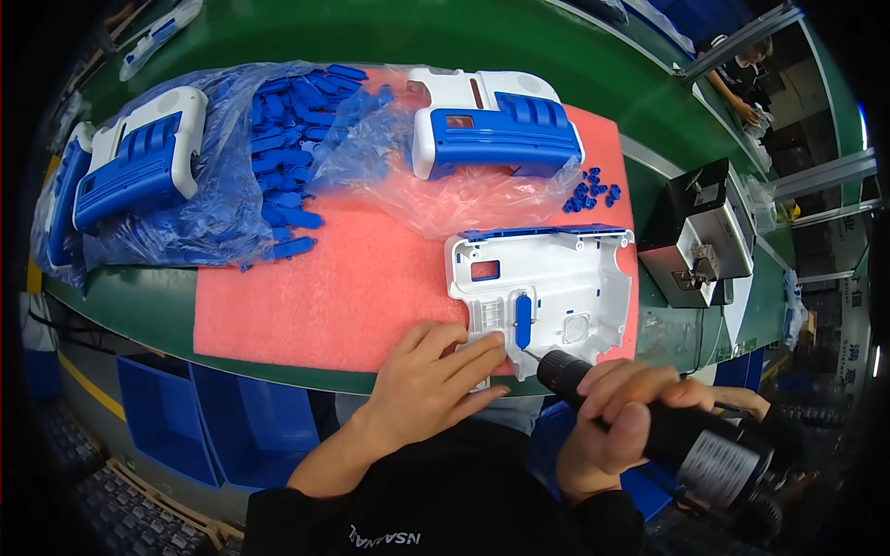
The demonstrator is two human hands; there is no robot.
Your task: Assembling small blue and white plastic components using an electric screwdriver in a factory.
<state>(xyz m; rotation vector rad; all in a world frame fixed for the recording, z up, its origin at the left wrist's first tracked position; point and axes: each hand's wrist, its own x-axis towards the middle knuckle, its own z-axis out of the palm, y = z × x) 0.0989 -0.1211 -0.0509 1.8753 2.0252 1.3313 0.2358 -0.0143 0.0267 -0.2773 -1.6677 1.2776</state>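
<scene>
Hands (436, 371) beside blue-parts bag (269, 167)

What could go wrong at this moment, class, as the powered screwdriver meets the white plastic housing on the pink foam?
1. The black electric screwdriver in the right hand comes in slanted; its tip might slip off the blue oblong insert.
2. The left hand fingertips press beside the tip, so a slip could hit them.
3. The white plastic housing overhangs the pink foam mat edge and may tilt.

On the bench (575, 56) lies a foam mat (343, 287). An open housing shell (556, 278) sits at its four o'clock corner, an assembled housing (496, 125) at one o'clock, a bag of clips (278, 157) at ten o'clock.
</scene>
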